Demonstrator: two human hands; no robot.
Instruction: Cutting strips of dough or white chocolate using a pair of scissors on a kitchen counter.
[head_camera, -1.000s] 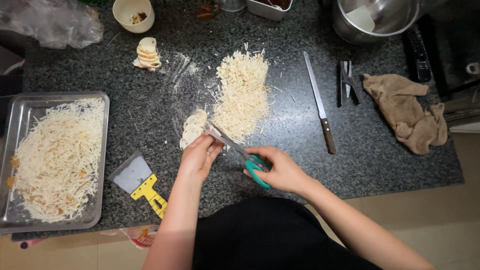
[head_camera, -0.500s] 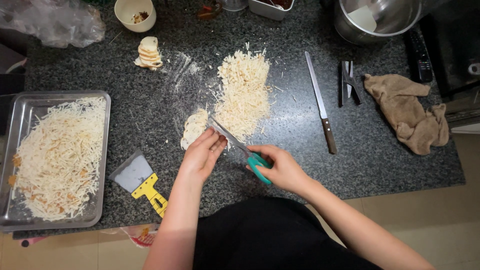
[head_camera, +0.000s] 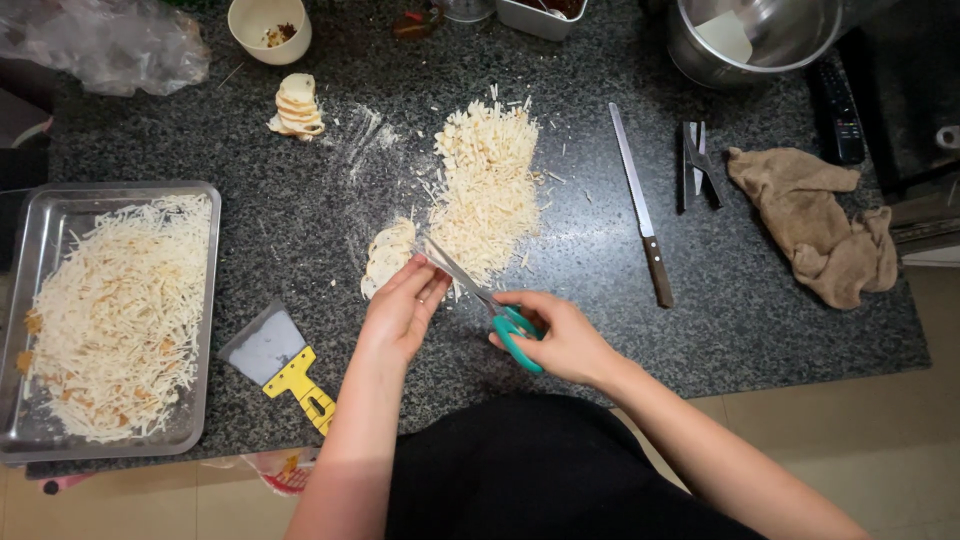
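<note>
You are mid-snip: your right hand (head_camera: 565, 340) grips the teal-handled steel scissors (head_camera: 490, 305), your left hand (head_camera: 403, 305) pinches pale sliced rounds (head_camera: 388, 252) beside the heap of shredded strips (head_camera: 487, 185). Next, feed the slices squarely between the blades.

Speckled dark granite counter (head_camera: 300, 240) polished; shiny steel scissors, teal plastic handles (head_camera: 495, 310); brushed metal tray (head_camera: 60, 205); rumpled matt brown cloth (head_camera: 830, 225); wood-handled steel knife (head_camera: 640, 205).

A tray (head_camera: 40, 210) full of shreds sat at the left of the counter (head_camera: 300, 230), with a scraper (head_camera: 275, 360) just right of it. A pile of shreds (head_camera: 487, 185) lay in the middle. A knife (head_camera: 640, 205) lay right of the pile, and a cloth (head_camera: 820, 225) lay farther right.
</note>
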